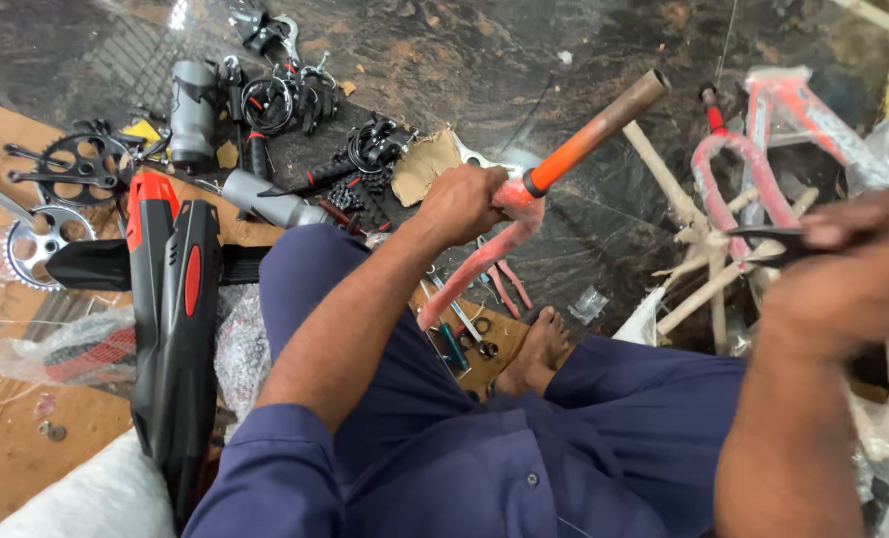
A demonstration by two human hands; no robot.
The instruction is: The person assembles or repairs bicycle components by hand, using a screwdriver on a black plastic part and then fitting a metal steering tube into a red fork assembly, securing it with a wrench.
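My left hand (461, 204) is clenched round the wrapped fork (524, 214); my right hand (853, 274) pinches scissors (775, 242). Risk: blades slipping, scratching paint or nicking my fingers.

The fork (524, 204) was orange with a pink wrap; the mudguards (170, 329) black and red; the floor (484, 70) perhaps dark marble.
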